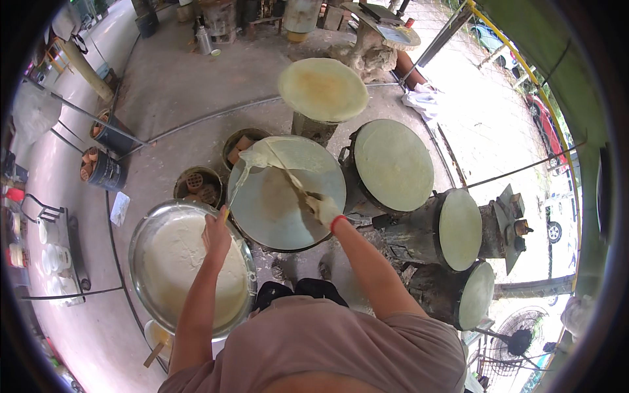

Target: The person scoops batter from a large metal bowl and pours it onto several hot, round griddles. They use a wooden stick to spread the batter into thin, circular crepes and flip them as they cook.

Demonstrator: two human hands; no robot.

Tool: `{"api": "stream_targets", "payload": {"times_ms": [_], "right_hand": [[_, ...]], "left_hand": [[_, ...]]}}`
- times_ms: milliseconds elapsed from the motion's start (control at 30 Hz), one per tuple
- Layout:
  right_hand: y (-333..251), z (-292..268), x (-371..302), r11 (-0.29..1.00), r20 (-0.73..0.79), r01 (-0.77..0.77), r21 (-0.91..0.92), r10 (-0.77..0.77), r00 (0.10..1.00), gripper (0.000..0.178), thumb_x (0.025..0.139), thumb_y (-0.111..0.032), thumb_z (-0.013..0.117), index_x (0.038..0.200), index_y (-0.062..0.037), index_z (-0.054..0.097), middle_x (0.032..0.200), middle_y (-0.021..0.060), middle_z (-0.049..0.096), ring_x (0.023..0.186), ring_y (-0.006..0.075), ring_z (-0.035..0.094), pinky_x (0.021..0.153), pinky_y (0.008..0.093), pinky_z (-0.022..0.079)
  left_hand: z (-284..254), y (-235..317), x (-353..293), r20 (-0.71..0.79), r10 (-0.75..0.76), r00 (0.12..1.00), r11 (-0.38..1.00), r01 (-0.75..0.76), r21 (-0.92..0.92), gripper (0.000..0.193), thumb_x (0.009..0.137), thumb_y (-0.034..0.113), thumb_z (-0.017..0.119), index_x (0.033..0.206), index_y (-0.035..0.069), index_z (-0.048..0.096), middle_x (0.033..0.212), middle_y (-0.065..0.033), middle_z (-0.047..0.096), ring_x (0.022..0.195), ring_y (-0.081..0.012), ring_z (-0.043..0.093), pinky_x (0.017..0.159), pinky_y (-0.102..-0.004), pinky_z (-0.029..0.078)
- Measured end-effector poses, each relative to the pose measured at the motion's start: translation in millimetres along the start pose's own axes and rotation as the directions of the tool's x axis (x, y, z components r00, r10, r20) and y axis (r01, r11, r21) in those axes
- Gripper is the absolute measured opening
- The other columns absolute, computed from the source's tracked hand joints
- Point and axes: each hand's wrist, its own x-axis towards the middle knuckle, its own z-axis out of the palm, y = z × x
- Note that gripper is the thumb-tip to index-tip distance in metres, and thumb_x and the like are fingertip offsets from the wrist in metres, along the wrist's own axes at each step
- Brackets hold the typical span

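In front of me is a round flat griddle (262, 223), its far part coated with pale wet batter (295, 152). My right hand (324, 211), in a light glove with a red band at the wrist, is closed round the handle of a batter-coated spreader (293, 179) that reaches over the far half of the plate. At the griddle's left edge my left hand (216, 234) grips a thin yellow-handled tool (227, 211). Batter coats its far end, whose shape I cannot make out. Below that hand sits a wide metal basin (139, 262) of creamy batter (183, 262).
More round griddles, (322, 88) ahead and several to the right, bear pale sheets. Buckets of perforated briquettes (198, 185) stand beyond the basin. A small tub (157, 335) with a wooden stick is at lower left. A fan (521, 334) stands at lower right.
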Motion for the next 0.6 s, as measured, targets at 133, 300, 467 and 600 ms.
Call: {"api": "stream_targets", "payload": {"times_ms": [133,300,467,600], "right_hand": [[34,-7,9,0.943,-0.235,0.174,-0.284,-0.245,0.941,0.036,0.086,-0.029,0.057,0.109,-0.0017,0.062,0.075,0.0116,0.061,0.064,0.0177,0.052,0.058,0.029,0.041],[-20,-18,-11,0.983,0.279,0.084,-0.164,-0.035,0.96,0.031,0.087,-0.025,0.055,0.108,-0.0035,0.064,0.07,0.0037,0.061,0.055,0.0095,0.047,0.05,0.026,0.039],[20,-40,41,0.913,0.044,0.319,-0.256,-0.319,0.947,0.037,0.085,-0.03,0.056,0.109,-0.0035,0.062,0.081,0.0128,0.064,0.068,0.0158,0.055,0.061,0.0309,0.044],[-24,-36,34,0.95,0.445,0.183,-0.251,-0.055,0.894,0.037,0.084,-0.03,0.056,0.111,-0.0049,0.062,0.085,0.0105,0.065,0.073,0.0137,0.056,0.066,0.0295,0.046]], "left_hand": [[-5,-16,-23,-0.084,0.007,0.996,0.993,-0.016,-0.115,0.051,0.078,0.001,0.056,0.126,0.017,0.052,0.09,-0.012,0.047,0.081,-0.0314,0.055,0.07,-0.042,0.046],[-4,-4,-42,-0.245,-0.03,0.969,0.888,-0.087,-0.451,0.041,0.079,0.002,0.058,0.12,0.004,0.055,0.079,-0.0097,0.051,0.07,-0.0227,0.054,0.063,-0.0358,0.046],[-15,31,-55,0.063,-0.344,0.937,0.52,0.246,-0.818,0.035,0.086,0.008,0.053,0.12,0.001,0.051,0.059,0.0017,0.045,0.042,-0.0072,0.041,0.039,-0.0235,0.034],[-16,61,-62,0.202,-0.448,0.871,0.286,0.354,-0.891,0.034,0.086,0.007,0.053,0.12,0.002,0.05,0.058,0.0016,0.043,0.039,-0.0054,0.037,0.036,-0.0225,0.03]]}}
